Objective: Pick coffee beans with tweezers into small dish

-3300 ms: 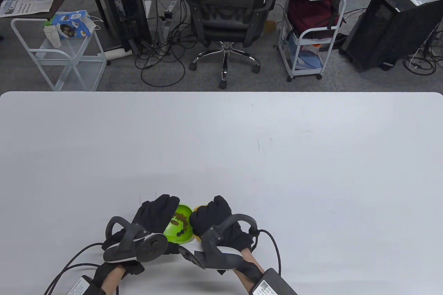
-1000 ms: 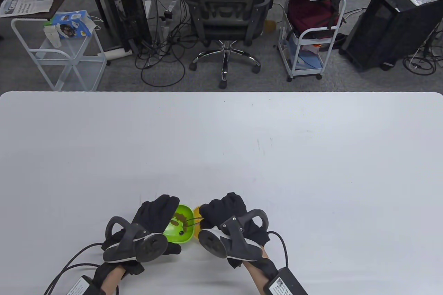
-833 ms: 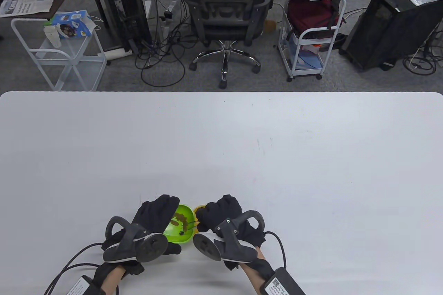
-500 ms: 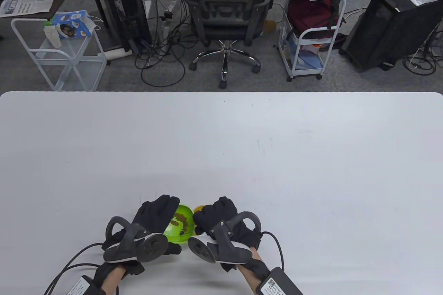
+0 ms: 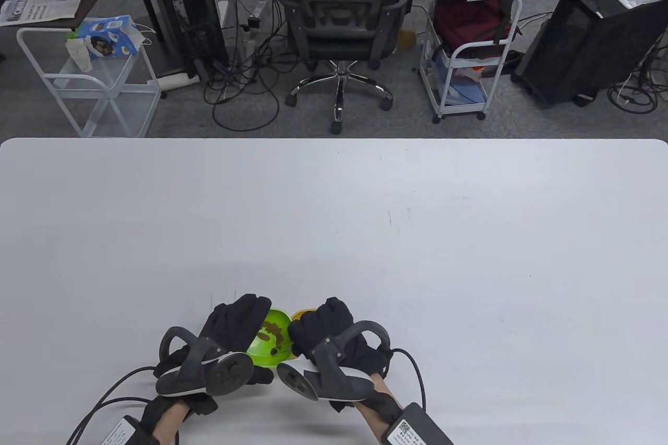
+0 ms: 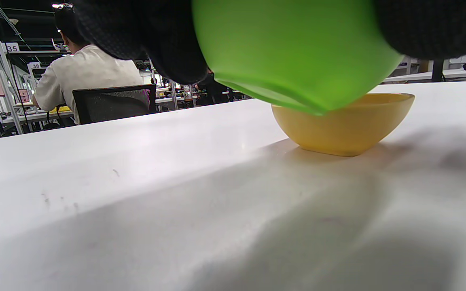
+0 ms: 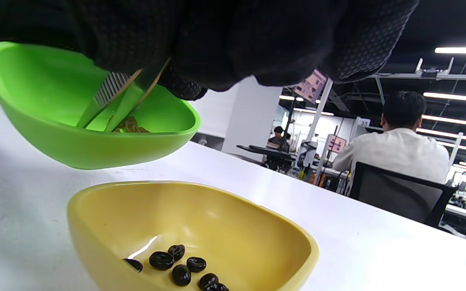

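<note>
Right hand (image 5: 319,330) pinches tweezers (image 7: 113,103), tips down among beans in the lifted green bowl (image 7: 83,141) (left hand (image 5: 235,325) grips it); only the right wrist view shows beans (image 7: 180,266) in the yellow dish (image 7: 233,226).

A white table (image 5: 334,215) stretches beyond the hands, its far edge meeting grey carpet (image 5: 396,116). Straight past it stands a black mesh office chair (image 5: 342,7) amid tangled cables (image 5: 240,95) — white wire carts (image 5: 99,85) off to either side, a dark computer tower (image 5: 589,38) far right. Ceiling strip lights (image 7: 461,50) glow over a seated worker in white (image 7: 399,155).
</note>
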`<state>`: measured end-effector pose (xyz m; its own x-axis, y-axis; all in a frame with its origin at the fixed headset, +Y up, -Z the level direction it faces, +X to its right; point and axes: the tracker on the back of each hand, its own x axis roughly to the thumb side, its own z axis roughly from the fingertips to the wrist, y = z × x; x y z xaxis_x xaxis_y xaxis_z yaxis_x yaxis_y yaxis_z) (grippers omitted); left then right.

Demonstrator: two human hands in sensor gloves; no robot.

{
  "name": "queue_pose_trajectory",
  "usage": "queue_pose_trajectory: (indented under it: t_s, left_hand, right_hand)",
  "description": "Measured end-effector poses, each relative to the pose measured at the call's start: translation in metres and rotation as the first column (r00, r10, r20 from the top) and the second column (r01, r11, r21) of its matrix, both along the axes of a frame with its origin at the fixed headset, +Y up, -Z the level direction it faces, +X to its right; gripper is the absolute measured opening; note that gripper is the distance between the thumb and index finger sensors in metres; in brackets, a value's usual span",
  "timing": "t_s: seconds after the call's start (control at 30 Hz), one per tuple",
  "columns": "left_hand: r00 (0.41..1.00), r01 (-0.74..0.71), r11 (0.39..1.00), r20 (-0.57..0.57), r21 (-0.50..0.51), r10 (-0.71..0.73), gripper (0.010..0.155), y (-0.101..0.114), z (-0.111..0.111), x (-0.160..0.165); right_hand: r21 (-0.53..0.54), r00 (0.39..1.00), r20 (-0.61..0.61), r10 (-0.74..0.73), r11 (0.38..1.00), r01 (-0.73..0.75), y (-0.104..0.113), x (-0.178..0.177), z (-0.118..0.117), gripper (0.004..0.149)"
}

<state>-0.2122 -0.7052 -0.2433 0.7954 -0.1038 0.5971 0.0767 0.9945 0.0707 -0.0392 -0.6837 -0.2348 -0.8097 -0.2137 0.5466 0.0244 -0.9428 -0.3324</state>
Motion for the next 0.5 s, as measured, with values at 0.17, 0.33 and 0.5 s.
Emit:
queue_pose_trajectory:
  t_s: [0.17,0.33,0.5]
  left_hand:
    - [1.000,0.001,1.000,0.000,0.001,-0.001,0.115,-0.0002,0.0001,0.0001]
    - [1.000,0.000,1.000,0.000,0.001,0.000,0.115,-0.0003,0.0001,-0.0001]
    - [1.000,0.000,1.000,0.000,0.001,0.000,0.115,-0.0003,0.0001,0.0000]
  right_hand:
    - [0.010,1.000,0.003,0.015,1.000,-0.015,0.0012,-0.0007,0.0008,0.042]
    - [0.011,1.000,0.005,0.029,1.000,-0.029,0.0021,-0.0018,0.0012,0.042]
    - [0.004,0.999,0.012,0.043,0.999,-0.043,0.0022,-0.0027,0.0011,0.042]
